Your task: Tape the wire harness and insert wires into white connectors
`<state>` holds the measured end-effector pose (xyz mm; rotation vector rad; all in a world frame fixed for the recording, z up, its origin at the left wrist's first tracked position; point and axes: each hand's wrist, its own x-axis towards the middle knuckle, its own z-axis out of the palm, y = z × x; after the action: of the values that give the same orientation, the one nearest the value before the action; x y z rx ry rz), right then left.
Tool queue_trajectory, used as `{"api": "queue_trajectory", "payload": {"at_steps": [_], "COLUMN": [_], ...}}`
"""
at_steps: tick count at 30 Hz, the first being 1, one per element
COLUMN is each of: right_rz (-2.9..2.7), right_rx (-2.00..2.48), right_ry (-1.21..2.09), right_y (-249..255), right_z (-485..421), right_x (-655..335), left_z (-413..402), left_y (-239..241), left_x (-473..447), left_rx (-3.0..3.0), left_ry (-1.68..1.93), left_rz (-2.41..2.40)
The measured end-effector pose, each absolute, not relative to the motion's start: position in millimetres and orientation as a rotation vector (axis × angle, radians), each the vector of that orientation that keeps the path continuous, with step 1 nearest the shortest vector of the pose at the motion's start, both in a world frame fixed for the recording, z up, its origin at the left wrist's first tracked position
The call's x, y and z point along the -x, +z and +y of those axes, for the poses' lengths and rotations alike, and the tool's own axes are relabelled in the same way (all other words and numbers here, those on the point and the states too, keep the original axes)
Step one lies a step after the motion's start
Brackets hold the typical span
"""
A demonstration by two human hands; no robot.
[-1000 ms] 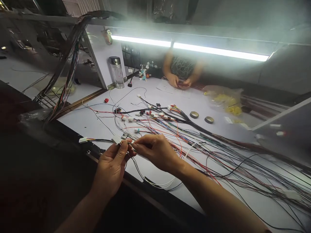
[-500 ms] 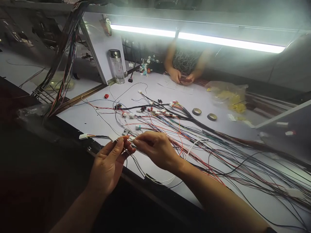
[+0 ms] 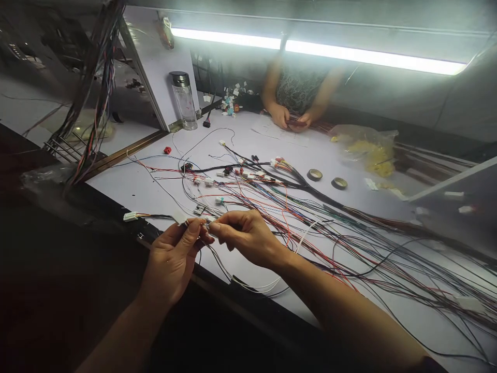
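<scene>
My left hand (image 3: 173, 259) pinches a small white connector (image 3: 180, 218) at the near edge of the white table (image 3: 135, 191). My right hand (image 3: 248, 235) meets it fingertip to fingertip, pinching a thin wire end at that connector. Black and white wires hang from both hands over the table edge. A second white connector (image 3: 130, 216) lies to the left on the same lead. A wide wire harness (image 3: 310, 207) of many coloured wires with small plugs spreads across the table behind my hands.
Two tape rolls (image 3: 314, 174) lie mid-table, a clear bottle (image 3: 182, 101) stands at the back left, and a bag of yellow parts (image 3: 365, 150) sits at the back right. Another person's hands (image 3: 289, 119) work across the table. A wire bundle (image 3: 93, 83) hangs at left.
The view has tilted slightly, and my hands have stayed together on the connector, shifting a little left and down. The person opposite keeps working.
</scene>
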<state>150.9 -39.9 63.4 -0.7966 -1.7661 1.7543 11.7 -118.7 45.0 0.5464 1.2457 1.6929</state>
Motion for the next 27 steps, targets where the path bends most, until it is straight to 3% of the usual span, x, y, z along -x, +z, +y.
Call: {"api": "queue_trajectory", "payload": {"at_steps": [27], "right_rz": [-1.743], "right_rx": [0.710], "right_ry": [1.455], "right_y": [49.6], "right_z": [-40.6], "right_x": [-144.1], "left_z": [-111.3], "left_y": [55.9], "left_x": [9.1], "left_rx": [-0.161], "left_ry": [1.769], "left_rz": [1.110]}}
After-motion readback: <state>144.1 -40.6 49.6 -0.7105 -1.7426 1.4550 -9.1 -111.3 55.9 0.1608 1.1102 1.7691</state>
